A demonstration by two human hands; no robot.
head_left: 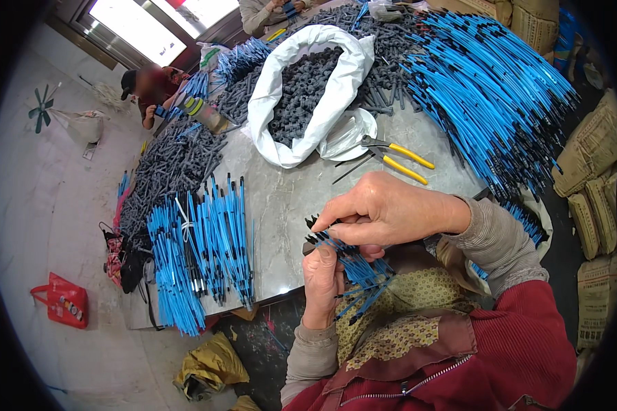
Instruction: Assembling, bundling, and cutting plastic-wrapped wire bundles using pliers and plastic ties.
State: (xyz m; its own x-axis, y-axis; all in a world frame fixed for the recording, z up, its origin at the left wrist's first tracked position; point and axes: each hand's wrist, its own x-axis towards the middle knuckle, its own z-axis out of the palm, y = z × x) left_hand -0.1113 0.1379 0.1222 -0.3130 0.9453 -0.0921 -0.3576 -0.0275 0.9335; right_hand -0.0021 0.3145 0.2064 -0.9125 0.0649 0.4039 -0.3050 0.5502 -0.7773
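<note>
My left hand [320,282] is closed round a bundle of thin blue rods with black ends [363,269], held over my lap at the table's near edge. The black tips of the bundle stick up past my left thumb. Just above them my right hand [385,211] reaches across, its thumb and forefinger pinched together at the tips. What lies in that pinch is too small and covered to make out. Beyond my right hand, pliers with yellow handles [406,163] lie on the table beside short thin black sticks [353,169].
A white sack [264,103] of dark grey plastic pieces stands mid-table amid heaps of grey parts [178,154]. Blue rods lie in bundles [216,246] at left and in a large pile [493,89] at right. Two other people work across the table. Brown paper sacks [589,157] line the right.
</note>
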